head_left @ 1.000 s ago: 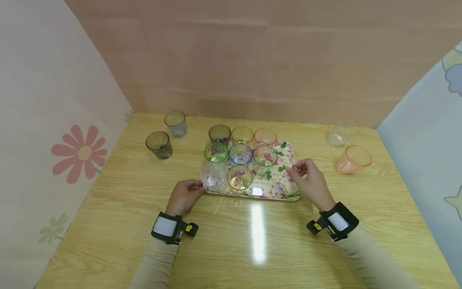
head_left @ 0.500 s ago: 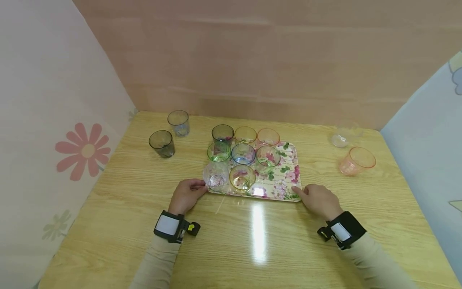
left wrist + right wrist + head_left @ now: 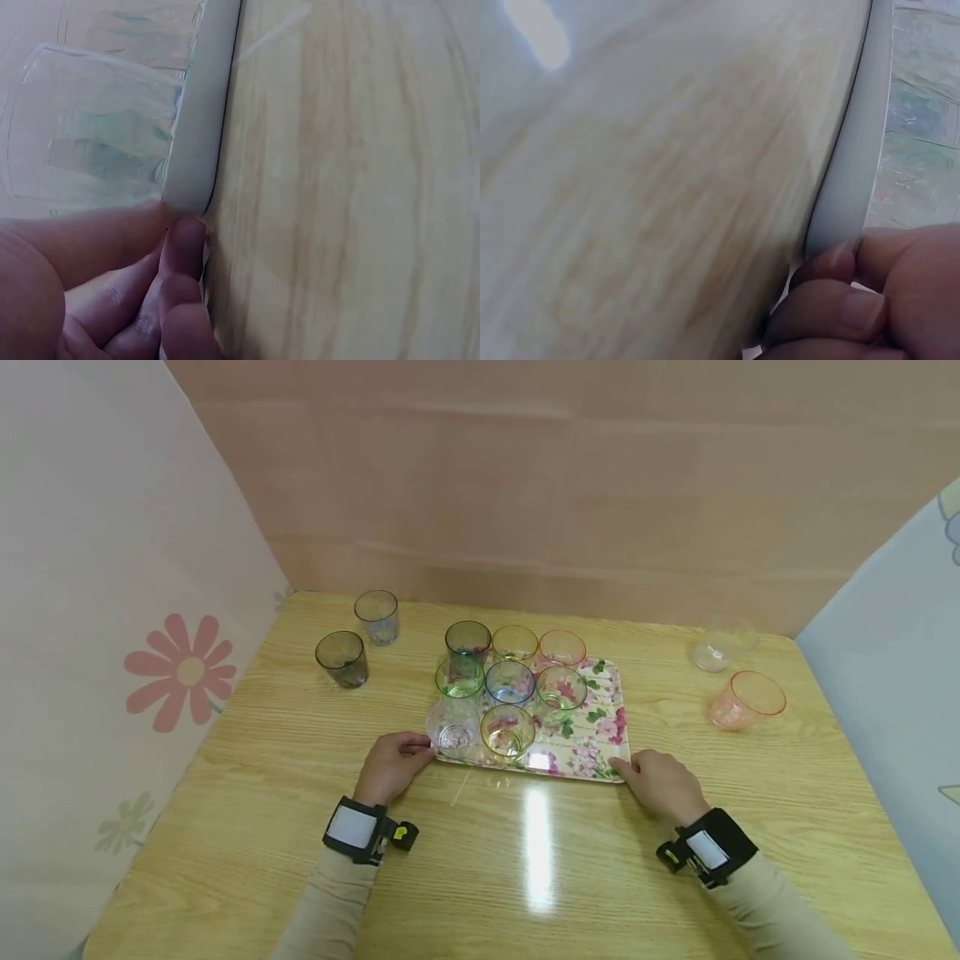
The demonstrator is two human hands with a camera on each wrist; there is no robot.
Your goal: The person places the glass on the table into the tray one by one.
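A floral rectangular tray (image 3: 581, 747) lies on the wooden table, bearing several tinted drinking glasses in rows. My left hand (image 3: 390, 768) pinches its near left corner, beside a clear glass (image 3: 452, 735). In the left wrist view, thumb and curled fingers meet at the end of the pale tray rim (image 3: 196, 127). At the near right corner, my right hand (image 3: 663, 785) grips the tray with the thumb over the rim and the fingers curled at its outer side. A yellow-rimmed glass (image 3: 507, 735) stands near the tray's front edge; blue, green, dark, amber and pink ones stand behind.
Left of the tray stand a dark grey glass (image 3: 342, 660) and a paler grey glass (image 3: 377, 618). To the right are a tilted-looking pink glass (image 3: 742, 702) and a clear glass (image 3: 720, 647). A brown-pink wall covering (image 3: 525, 485) rises behind the table (image 3: 465, 877).
My right hand has moved from the tray's right side toward me, down to the near right corner, and now grips there. The left hand keeps its hold; the head view has shifted slightly.
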